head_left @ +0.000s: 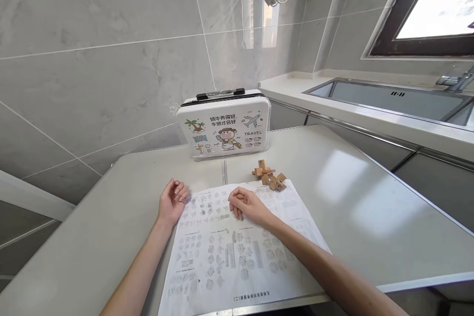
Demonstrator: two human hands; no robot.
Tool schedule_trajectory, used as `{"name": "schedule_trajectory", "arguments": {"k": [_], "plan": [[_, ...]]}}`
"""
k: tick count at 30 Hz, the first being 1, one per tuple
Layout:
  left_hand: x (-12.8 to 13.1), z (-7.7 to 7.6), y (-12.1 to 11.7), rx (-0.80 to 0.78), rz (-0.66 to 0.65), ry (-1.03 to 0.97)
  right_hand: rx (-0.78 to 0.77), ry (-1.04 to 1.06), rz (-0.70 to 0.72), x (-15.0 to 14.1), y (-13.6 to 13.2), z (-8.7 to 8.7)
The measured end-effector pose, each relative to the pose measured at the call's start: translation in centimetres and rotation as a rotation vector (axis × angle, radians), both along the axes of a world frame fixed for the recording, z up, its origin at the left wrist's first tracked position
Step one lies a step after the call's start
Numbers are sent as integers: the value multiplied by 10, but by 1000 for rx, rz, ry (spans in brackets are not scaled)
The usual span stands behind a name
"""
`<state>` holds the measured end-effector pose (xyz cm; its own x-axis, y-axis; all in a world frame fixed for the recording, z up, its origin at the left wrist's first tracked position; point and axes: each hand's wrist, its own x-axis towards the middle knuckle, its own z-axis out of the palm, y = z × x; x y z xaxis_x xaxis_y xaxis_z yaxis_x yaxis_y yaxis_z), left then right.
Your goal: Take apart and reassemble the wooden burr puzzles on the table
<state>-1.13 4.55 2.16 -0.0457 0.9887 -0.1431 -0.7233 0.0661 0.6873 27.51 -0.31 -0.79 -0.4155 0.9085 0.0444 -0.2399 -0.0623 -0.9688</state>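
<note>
My left hand (174, 201) rests palm up at the left edge of a printed paper sheet (255, 276), its fingers loosely curled and nothing in them. On the upper middle of the sheet lies my right hand (245, 203), on its side, fingers slack and bent, with no object visible in it. The sheet carries many small puzzle-like diagrams, and its printed title appears upside down. Beyond my right hand, near the sheet's far right corner, a cluster of interlocking wooden puzzle pieces (269, 176) sits partly on the paper; neither hand touches it.
A white cartoon-printed suitcase (229, 128) in clear plastic stands against the wall at the table's back. The pale table (355, 207) has a seam down its middle. A counter with a steel sink (392, 101) runs along the right, below a window (437, 5).
</note>
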Motion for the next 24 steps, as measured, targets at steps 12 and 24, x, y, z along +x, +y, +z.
{"name": "schedule_trajectory", "arguments": {"k": [12,24], "plan": [[2,0,3,-13,-46,29,12,-34,-4,0,0,-2],[1,-2,-4,-4,-10,30,25,-110,-30,-6,-9,3]]}}
